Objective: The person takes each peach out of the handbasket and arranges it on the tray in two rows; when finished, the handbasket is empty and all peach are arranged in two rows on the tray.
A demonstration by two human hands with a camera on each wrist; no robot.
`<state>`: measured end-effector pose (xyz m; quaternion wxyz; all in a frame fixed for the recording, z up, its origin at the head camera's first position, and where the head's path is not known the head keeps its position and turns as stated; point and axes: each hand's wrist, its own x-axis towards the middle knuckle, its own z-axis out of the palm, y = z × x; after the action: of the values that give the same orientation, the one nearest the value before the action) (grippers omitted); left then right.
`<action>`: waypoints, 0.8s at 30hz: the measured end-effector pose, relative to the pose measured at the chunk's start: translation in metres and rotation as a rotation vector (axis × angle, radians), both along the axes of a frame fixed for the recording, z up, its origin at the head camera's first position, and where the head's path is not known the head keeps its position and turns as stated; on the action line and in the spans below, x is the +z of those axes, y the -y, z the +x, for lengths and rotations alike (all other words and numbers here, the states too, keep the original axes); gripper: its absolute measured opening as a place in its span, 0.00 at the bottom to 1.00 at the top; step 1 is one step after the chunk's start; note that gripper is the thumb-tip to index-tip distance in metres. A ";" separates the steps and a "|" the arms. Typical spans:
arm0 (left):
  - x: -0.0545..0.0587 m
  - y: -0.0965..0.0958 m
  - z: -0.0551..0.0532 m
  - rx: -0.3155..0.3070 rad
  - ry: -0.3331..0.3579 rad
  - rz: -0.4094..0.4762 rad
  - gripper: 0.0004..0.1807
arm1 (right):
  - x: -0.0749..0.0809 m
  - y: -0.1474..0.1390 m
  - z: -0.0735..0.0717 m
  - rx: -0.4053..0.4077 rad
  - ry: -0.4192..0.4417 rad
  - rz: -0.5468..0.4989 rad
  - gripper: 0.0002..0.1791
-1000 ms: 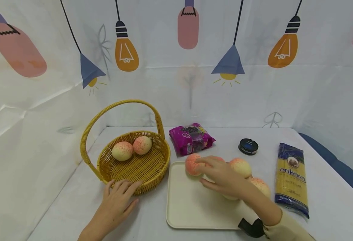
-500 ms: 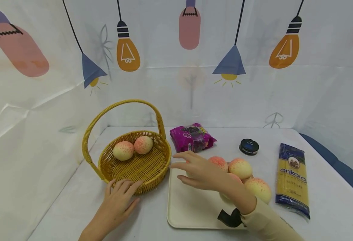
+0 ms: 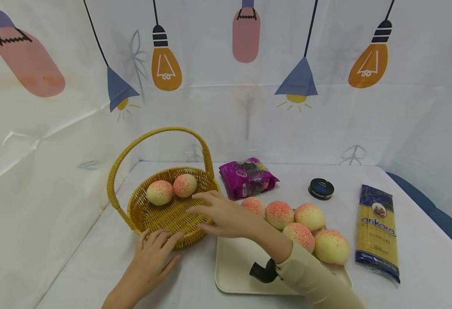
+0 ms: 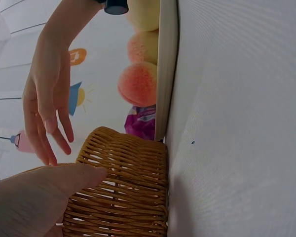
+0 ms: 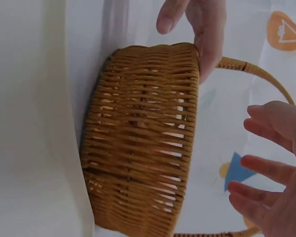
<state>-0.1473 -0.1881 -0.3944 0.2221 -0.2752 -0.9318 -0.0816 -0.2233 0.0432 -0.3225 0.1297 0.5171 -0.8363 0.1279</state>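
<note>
My left hand (image 3: 152, 261) rests its relaxed fingers on the near rim of a yellow wicker basket (image 3: 135, 214). In the left wrist view its thumb (image 4: 81, 177) lies in front of the basket's woven side (image 4: 123, 173). My right hand (image 3: 224, 216) hovers over the basket's right rim, fingers spread and holding nothing. The right wrist view shows those fingers (image 5: 266, 170) apart from the basket wall (image 5: 138, 128). Two peaches (image 3: 159, 192) lie at the back of the basket. Several more peaches (image 3: 279, 214) sit on a cream tray (image 3: 230, 274), partly behind my right forearm.
Behind the tray lies a purple packet with grape pictures (image 3: 245, 180). A small black tuna can (image 3: 320, 189) stands at back right. A blue and yellow pasta packet (image 3: 378, 231) lies right of the tray. The basket's tall arched handle (image 3: 168, 129) rises above its bowl.
My right hand has moved left, from beside the leftmost peach on the tray to above the basket's right side, with nothing in it. My left hand has kept its place on the rim.
</note>
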 end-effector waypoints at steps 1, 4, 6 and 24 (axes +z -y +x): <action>0.000 0.000 0.000 -0.002 -0.002 0.000 0.32 | 0.000 0.004 -0.002 -0.003 0.000 0.005 0.20; 0.000 0.000 0.000 -0.005 0.000 -0.005 0.32 | -0.002 0.015 -0.008 -0.012 0.017 0.029 0.20; 0.000 0.000 0.000 -0.003 0.001 -0.012 0.32 | -0.004 0.022 -0.012 -0.019 0.030 0.050 0.20; 0.000 0.001 -0.001 0.010 0.007 -0.034 0.32 | -0.026 0.076 -0.057 -0.114 -0.028 0.220 0.22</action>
<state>-0.1479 -0.1887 -0.3946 0.2145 -0.2741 -0.9352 -0.0654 -0.2808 -0.0331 -0.3489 0.0908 0.4815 -0.8715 0.0207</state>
